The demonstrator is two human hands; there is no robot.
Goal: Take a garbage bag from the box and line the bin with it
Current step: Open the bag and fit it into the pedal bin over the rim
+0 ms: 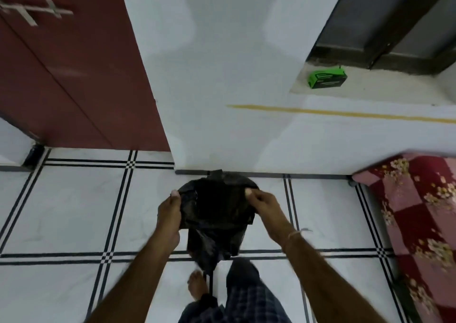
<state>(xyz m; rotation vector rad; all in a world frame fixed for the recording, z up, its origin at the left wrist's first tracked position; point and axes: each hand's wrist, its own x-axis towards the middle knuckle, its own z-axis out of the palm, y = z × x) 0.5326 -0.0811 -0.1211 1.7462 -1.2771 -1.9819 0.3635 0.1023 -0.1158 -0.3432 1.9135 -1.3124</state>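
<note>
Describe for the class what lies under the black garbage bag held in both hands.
Below the garbage bag, white floor tiles with black lines show, and a bare foot near its lower end. The floor directly behind the bag is covered; no bin is visible.

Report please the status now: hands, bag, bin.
Left hand and right hand both gripping black garbage bag, spreading it. Green box on ledge, apart. Bin not clearly visible. Nothing in the way.

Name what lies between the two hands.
In the head view, the black garbage bag spans the gap: the left hand and right hand each pinch an edge, spreading it open.
</note>
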